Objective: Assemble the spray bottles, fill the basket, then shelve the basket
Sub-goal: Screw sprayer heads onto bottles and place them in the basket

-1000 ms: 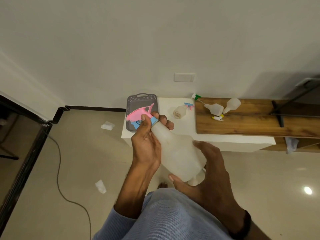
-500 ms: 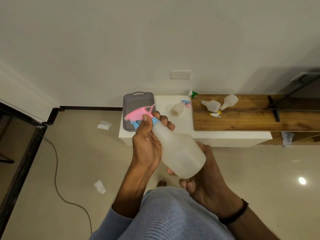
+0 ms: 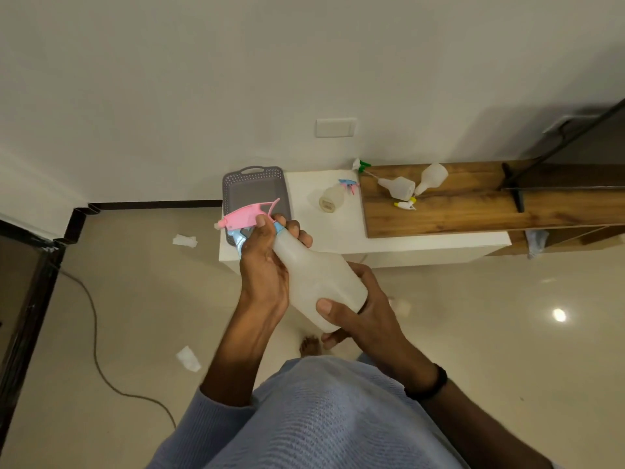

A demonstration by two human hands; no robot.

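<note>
The left hand (image 3: pixel 265 265) gripped the spray bottle (image 3: pixel 321 279) near its pink trigger head (image 3: pixel 245 216), in front of the grey basket (image 3: pixel 226 191). The right hand (image 3: pixel 367 314), fingers curled, grasped its base.

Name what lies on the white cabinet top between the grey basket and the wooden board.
In the head view, one translucent bottle lies on its side there, a blue-and-pink trigger at its far end.

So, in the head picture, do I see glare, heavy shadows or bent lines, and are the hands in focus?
Head view: one round glare spot on the glossy floor at right; a broad soft shadow on the wall, upper right; wide-angle stretch leans the dark frame at left; left hand, right hand and the spray bottle they grip look sharp.
</note>
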